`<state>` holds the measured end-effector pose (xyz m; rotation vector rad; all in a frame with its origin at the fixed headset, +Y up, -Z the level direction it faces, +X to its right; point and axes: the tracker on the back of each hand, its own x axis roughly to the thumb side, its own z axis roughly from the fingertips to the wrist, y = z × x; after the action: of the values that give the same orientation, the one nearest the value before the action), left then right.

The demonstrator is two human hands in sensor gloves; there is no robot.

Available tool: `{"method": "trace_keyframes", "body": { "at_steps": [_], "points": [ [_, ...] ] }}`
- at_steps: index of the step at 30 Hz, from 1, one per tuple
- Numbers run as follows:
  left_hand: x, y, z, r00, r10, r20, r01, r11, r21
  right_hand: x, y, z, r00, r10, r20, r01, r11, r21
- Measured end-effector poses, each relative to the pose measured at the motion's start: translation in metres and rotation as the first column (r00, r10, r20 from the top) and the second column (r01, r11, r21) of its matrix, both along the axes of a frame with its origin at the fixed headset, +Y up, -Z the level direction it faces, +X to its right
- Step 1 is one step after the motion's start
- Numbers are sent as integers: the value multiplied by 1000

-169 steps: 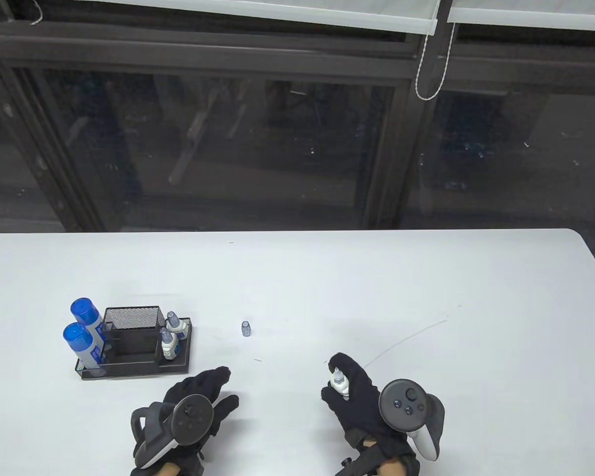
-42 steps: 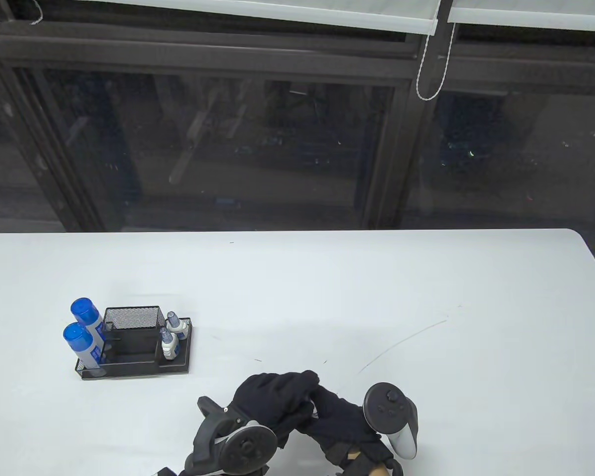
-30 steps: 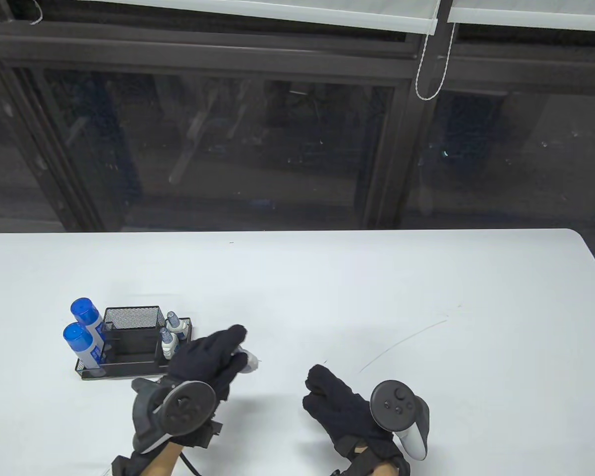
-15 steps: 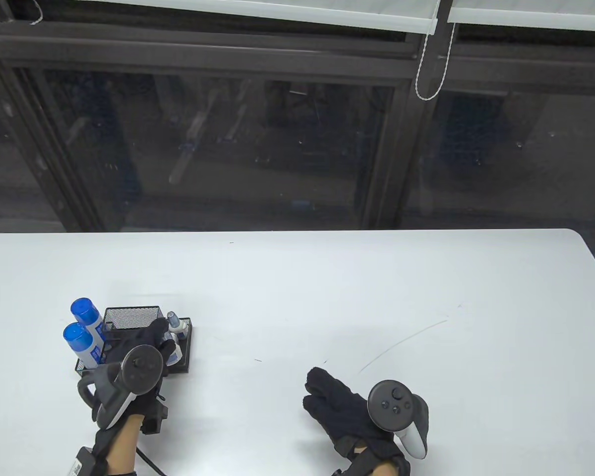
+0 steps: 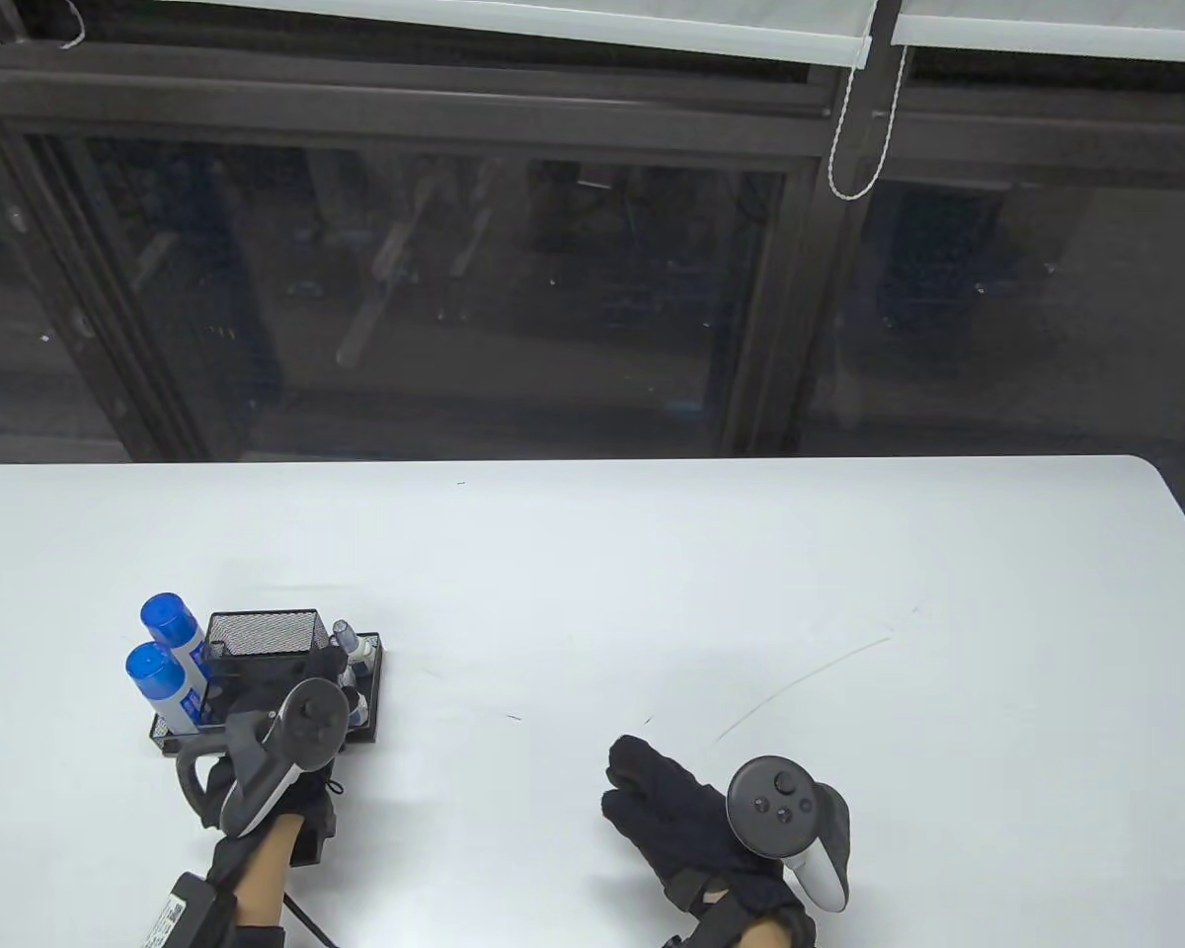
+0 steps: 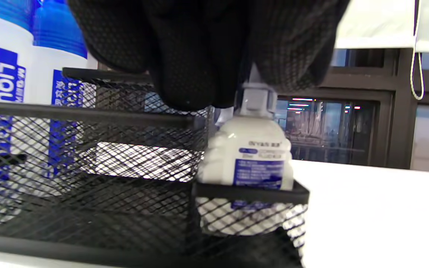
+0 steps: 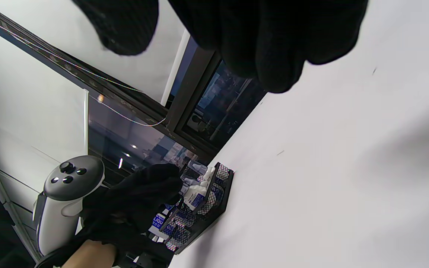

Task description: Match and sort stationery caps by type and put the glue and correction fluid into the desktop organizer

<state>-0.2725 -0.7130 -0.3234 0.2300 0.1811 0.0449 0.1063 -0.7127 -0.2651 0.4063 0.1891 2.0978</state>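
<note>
White correction fluid bottle (image 6: 250,156) now sits in the organizer (image 6: 88,208).

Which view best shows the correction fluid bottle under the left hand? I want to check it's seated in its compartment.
The left wrist view: the correction fluid bottle stands upright in the organizer, label readable. The table view hides it behind the left hand; the right wrist view shows it tiny.

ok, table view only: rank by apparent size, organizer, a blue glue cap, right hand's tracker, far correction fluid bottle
1. Organizer, largest even though partly hidden by the left hand.
2. Right hand's tracker; it likely sits nearer the camera, so it looks inflated.
3. Blue glue cap.
4. Far correction fluid bottle, smallest.
</note>
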Motion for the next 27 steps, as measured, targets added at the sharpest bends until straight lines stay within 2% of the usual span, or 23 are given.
{"method": "trace_keyframes", "body": {
  "at_steps": [4,7,11,14,16,19,23,27],
  "points": [
    [2,-3,-1,1000,-30,-7,30,1000,4,2,0,0,999,23,27,-23,1000,5],
    [1,-2,0,999,-30,-10,30,1000,4,6,1,-1,992,94,80,-97,995,37],
    [6,23,9,1000,18,15,-19,996,88,14,4,-2,976,175,127,-183,981,62],
    [21,53,22,996,42,84,-54,987,154,18,7,-3,970,191,147,-204,976,75],
    [35,65,29,991,-1,135,-24,982,186,22,9,-2,956,225,190,-246,965,92],
    [52,78,33,975,-27,221,-6,989,150,27,15,-1,928,290,236,-325,937,126],
    [70,88,42,942,47,333,-96,986,134,33,20,1,893,345,290,-397,907,143],
    [83,85,54,904,103,414,-151,985,84,34,18,-2,855,410,317,-466,876,127]
  ]
}}
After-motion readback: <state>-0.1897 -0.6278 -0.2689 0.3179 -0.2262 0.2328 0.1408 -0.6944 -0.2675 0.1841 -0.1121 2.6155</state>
